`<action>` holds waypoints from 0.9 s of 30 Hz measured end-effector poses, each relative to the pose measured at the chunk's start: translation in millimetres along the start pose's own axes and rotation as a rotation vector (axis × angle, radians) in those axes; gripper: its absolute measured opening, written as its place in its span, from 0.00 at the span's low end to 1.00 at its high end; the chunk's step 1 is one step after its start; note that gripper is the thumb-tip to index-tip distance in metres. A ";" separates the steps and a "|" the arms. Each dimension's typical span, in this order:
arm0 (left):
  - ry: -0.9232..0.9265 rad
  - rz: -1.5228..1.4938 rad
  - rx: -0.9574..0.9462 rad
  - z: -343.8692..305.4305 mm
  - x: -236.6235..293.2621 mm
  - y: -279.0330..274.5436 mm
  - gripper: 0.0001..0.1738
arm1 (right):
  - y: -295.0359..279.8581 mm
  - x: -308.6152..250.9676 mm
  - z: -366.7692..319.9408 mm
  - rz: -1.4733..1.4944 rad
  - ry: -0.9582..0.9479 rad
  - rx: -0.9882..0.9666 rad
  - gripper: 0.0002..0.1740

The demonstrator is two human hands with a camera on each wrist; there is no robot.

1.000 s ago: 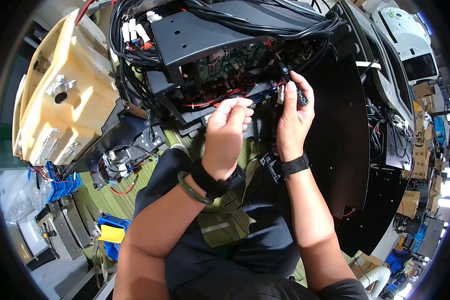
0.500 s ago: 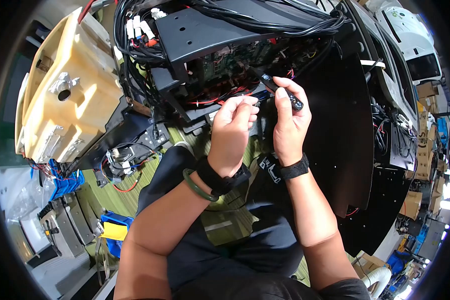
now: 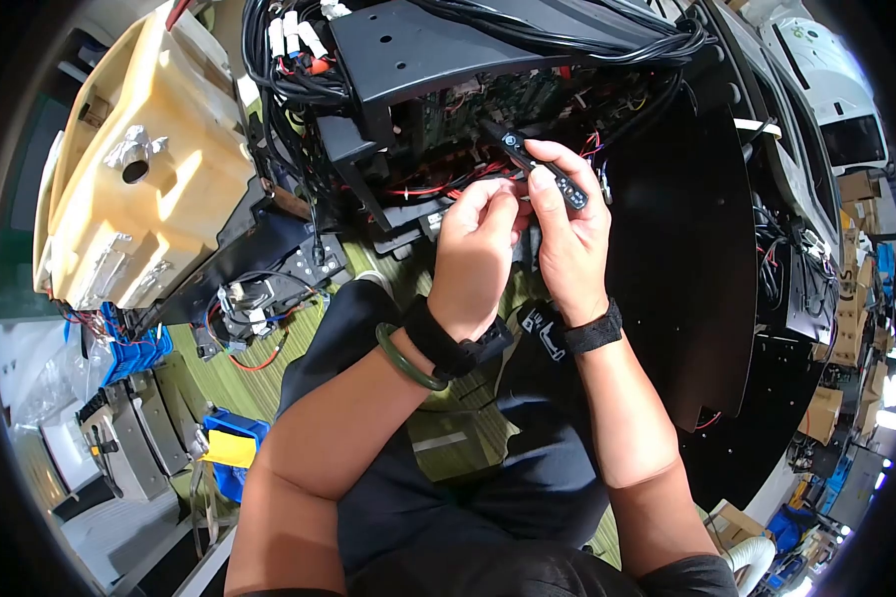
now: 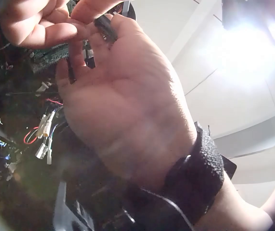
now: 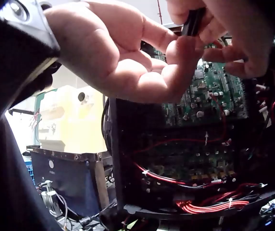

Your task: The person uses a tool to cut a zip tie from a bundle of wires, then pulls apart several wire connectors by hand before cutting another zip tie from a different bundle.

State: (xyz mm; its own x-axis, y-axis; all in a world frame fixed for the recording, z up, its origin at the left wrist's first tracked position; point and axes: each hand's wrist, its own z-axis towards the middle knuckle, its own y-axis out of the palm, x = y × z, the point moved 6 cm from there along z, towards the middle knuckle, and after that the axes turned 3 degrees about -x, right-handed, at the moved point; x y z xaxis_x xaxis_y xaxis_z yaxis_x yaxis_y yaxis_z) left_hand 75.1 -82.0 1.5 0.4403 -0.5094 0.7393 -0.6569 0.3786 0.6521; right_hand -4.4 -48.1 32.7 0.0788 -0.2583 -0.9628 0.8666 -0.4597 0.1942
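In my right hand [image 3: 575, 234] a slim black hand tool [image 3: 514, 145] with white markings is gripped between thumb and fingers. Its dark narrow end leans up and left toward the circuit boards. Beside it, my left hand [image 3: 478, 244] has curled fingers, thumb against forefinger, with the fingertips right at the right hand's fingers. I cannot tell whether anything small is pinched there. Beyond both hands sits a black metal housing [image 3: 438, 50] holding green circuit boards [image 5: 214, 91]. Red wires [image 5: 212, 207] run along its lower edge. The left wrist view shows white connectors [image 4: 45, 126] on thin wires.
Thick black cables [image 3: 607, 45] drape over the housing. A cream moulded shell [image 3: 119, 219] stands at left, above a small mechanism [image 3: 249, 313] on the green floor. A large black panel [image 3: 677, 269] lies close to my right arm. A blue bin [image 3: 239, 468] stands at lower left.
My right hand has moved left toward my left hand, and its tool has tilted further left. The fingertips now meet. The surroundings have shifted slightly right in the head view.
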 end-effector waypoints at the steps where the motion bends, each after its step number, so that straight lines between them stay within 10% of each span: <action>1: 0.012 -0.002 -0.001 0.0 1.2 0.0 0.10 | 1.0 0.3 -0.1 0.000 0.001 -0.001 0.13; 27: 0.057 -0.020 -0.023 1.6 4.3 0.3 0.11 | 0.1 -6.3 -3.9 -0.188 -0.151 0.057 0.11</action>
State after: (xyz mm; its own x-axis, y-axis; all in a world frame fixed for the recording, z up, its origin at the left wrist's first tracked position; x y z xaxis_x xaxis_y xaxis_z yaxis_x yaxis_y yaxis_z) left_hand 75.8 -85.3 4.5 0.4874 -0.4724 0.7344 -0.6341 0.3867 0.6696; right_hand -2.9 -43.2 38.0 -0.1596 -0.2862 -0.9448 0.8295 -0.5578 0.0288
